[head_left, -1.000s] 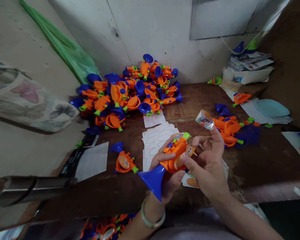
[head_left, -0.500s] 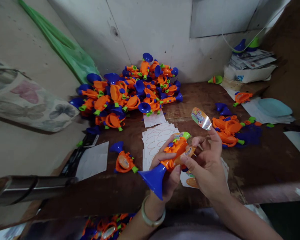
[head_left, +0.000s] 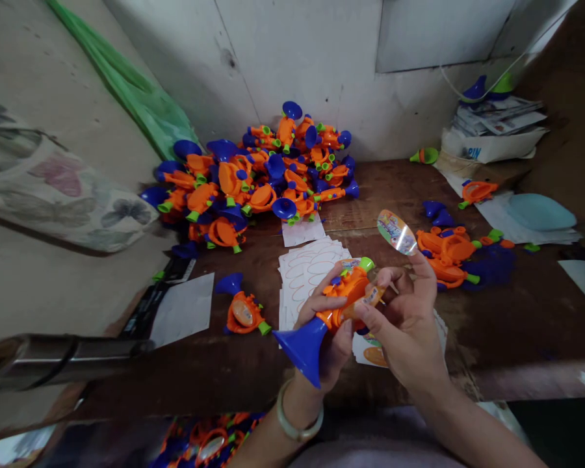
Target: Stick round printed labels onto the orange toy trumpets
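My left hand [head_left: 329, 325] is wrapped round an orange toy trumpet [head_left: 351, 286], its blue bell [head_left: 302, 344] pointing down and to the left and its green mouthpiece up. Thumb and finger of my right hand [head_left: 409, 312] pinch an orange oval sticker [head_left: 368, 300] against the trumpet's side. A second, shiny colourful oval sticker [head_left: 396, 232] clings to a raised fingertip of that hand. Beneath my hands lie printed sticker sheets [head_left: 374, 354]. Left of them, one toy trumpet with an oval sticker [head_left: 244, 313] rests on the table.
A heap of toy trumpets [head_left: 258, 175] stands against the wall. White sheets with oval outlines [head_left: 312, 270] are stacked mid-table. At right are loose orange parts [head_left: 446, 250], a light blue dish [head_left: 541, 211] and a box of papers [head_left: 497, 140]. A metal tube [head_left: 53, 361] juts in from the left.
The view has shifted slightly, moving the scene a little to the right. Both hands keep nearly the same hold, with the orange sticker still at the trumpet's side.
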Tool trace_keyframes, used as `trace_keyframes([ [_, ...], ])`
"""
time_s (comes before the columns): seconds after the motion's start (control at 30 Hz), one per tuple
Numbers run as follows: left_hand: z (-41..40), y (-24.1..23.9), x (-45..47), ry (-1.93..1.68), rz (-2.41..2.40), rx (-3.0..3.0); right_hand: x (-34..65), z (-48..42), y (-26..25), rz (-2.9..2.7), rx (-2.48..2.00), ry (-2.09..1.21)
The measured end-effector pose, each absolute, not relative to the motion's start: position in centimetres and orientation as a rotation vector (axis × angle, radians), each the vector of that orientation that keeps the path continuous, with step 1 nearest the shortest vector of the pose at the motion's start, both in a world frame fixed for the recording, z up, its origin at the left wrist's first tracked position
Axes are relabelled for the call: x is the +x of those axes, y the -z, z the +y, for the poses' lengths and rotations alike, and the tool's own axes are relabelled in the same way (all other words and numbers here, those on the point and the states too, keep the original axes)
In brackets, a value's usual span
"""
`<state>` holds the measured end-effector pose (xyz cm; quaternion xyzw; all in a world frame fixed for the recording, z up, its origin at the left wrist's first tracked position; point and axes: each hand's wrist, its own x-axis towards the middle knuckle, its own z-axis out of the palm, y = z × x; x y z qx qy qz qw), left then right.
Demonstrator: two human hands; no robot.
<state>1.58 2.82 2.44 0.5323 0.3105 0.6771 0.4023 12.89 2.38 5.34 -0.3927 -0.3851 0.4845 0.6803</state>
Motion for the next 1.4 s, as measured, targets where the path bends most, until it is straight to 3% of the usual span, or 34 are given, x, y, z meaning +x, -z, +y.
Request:
trace_keyframes([
  [0.67,2.8,-0.8,1.7,-1.749,0.769,1.266,12.5,2.3,-5.1,-0.931,-0.944,-1.003],
  [1.0,2.1,-1.4,1.4,-1.745,0.811,1.285,13.0,2.9,-4.9,-1.268,-0.985,-0.332],
  [1.4,1.5,-0.6,0.8,-1.697,0.870,1.237,12.5,2.7,-5.1,-1.219,-0.994,-0.454],
])
